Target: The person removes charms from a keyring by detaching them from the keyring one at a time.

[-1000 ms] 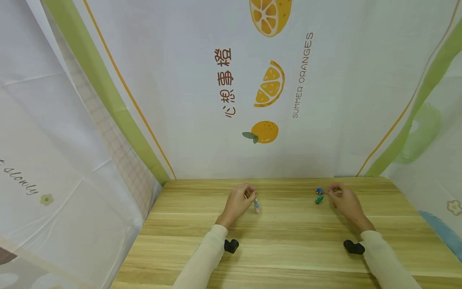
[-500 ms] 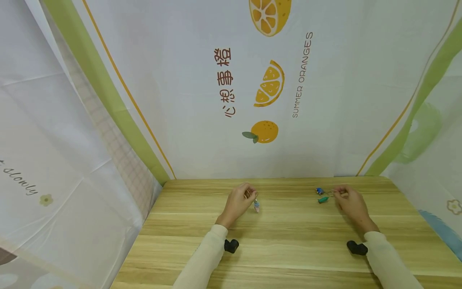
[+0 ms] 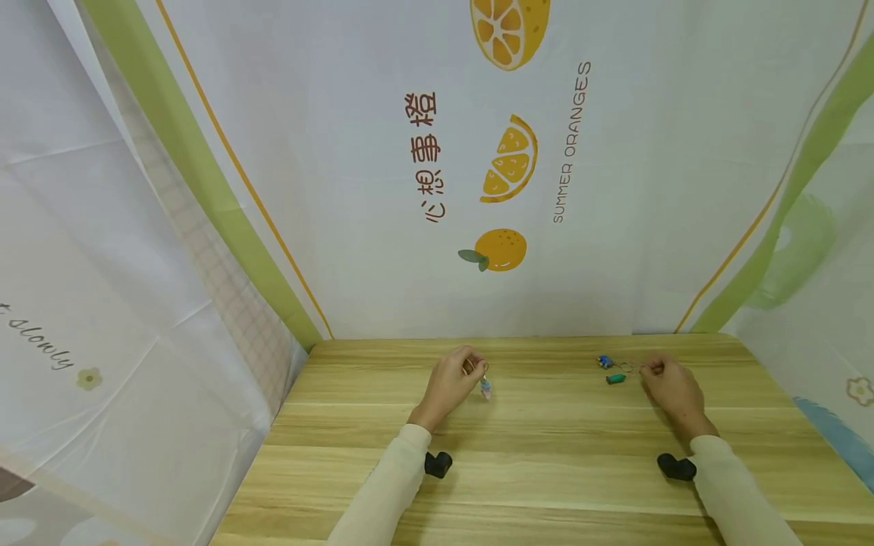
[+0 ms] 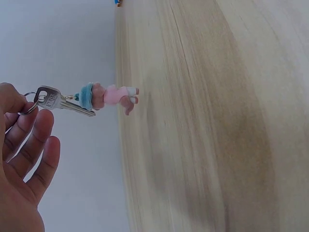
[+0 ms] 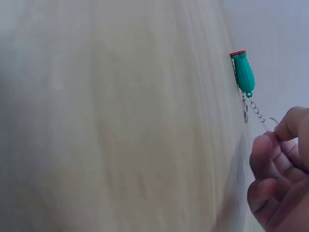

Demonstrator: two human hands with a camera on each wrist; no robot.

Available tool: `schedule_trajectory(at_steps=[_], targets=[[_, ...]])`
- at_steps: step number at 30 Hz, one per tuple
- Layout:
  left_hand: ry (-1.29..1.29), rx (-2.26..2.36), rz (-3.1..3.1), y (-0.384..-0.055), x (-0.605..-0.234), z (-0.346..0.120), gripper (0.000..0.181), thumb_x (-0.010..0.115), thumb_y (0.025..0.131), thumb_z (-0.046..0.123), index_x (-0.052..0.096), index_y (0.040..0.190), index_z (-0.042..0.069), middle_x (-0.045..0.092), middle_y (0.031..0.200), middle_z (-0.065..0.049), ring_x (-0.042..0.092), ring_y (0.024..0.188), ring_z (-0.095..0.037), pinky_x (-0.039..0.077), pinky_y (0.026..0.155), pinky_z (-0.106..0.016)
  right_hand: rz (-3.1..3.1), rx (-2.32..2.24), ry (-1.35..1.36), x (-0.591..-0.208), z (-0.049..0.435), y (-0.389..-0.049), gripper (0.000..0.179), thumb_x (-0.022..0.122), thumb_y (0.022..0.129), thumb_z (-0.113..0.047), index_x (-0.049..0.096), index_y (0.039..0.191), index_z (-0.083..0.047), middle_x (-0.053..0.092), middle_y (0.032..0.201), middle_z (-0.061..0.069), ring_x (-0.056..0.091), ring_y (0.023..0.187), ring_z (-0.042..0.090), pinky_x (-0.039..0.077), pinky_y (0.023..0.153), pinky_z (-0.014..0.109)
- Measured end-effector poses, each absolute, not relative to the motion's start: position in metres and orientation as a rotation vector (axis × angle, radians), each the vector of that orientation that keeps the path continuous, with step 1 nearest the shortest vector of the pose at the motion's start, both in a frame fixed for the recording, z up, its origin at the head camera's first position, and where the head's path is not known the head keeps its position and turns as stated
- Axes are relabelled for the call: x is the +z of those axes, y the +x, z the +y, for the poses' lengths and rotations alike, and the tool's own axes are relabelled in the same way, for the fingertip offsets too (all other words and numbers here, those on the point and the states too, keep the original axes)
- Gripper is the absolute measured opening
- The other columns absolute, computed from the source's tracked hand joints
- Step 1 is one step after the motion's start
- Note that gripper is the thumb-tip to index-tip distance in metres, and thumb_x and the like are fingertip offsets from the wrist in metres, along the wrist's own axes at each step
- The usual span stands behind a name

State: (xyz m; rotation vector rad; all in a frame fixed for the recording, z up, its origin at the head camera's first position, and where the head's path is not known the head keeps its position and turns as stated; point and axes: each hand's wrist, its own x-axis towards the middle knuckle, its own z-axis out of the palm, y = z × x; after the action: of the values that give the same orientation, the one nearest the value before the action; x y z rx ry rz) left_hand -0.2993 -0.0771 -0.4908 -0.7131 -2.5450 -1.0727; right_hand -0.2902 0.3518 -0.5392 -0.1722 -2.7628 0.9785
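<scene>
My left hand (image 3: 451,385) pinches a metal key ring at the back middle of the table. From the ring hang a silver key (image 4: 52,99) and a small doll charm (image 4: 116,95) with a teal hat and pink body. To the right, my right hand (image 3: 672,387) pinches a thin ring (image 5: 272,124) between thumb and index finger. A short chain joins this ring to a green ribbed charm (image 5: 244,75) with a red end; whether it touches the table, I cannot tell. A blue figure charm (image 3: 604,362) lies just beyond the green one, with a ring beside it.
The wood-grain table (image 3: 539,470) meets a white printed cloth (image 3: 382,288) along its back edge. More cloth hangs at the left and right sides. A black wrist device (image 3: 438,464) sits by the left sleeve, another (image 3: 676,467) by the right.
My right hand has drawn back to the right, and the green charm has shifted right and turned with it. The blue figure charm stays in place. My left hand is still.
</scene>
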Motion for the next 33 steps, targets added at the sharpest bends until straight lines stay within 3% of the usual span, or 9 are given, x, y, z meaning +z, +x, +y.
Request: schedule_trajectory(at_steps=[11, 33], targets=[[-0.707, -1.071, -2.568, -0.3004, -0.4917, -0.0762, 0.013, 0.067, 0.106, 0.017, 0.076, 0.111, 0.009, 0.074, 0.096, -0.002, 0.069, 0.081, -0.012, 0.056, 0.073, -0.021, -2.895, 0.947, -0.225, -0.5351, 0.359, -0.2913, 0.035, 0.05, 0.104, -0.027, 0.063, 0.113, 0.004, 0.071, 0.103, 0.026, 0.068, 0.087, 0.035, 0.049, 0.063, 0.038], [-0.719, -1.075, -2.573, -0.3008, -0.4923, -0.0761, 0.016, 0.066, 0.107, 0.018, 0.076, 0.113, 0.007, 0.073, 0.097, -0.002, 0.068, 0.081, -0.012, 0.056, 0.073, -0.022, -2.936, 0.934, -0.218, -0.5322, 0.3582, -0.2907, 0.039, 0.048, 0.105, -0.024, 0.062, 0.119, 0.009, 0.072, 0.105, 0.03, 0.069, 0.082, 0.034, 0.054, 0.061, 0.042]])
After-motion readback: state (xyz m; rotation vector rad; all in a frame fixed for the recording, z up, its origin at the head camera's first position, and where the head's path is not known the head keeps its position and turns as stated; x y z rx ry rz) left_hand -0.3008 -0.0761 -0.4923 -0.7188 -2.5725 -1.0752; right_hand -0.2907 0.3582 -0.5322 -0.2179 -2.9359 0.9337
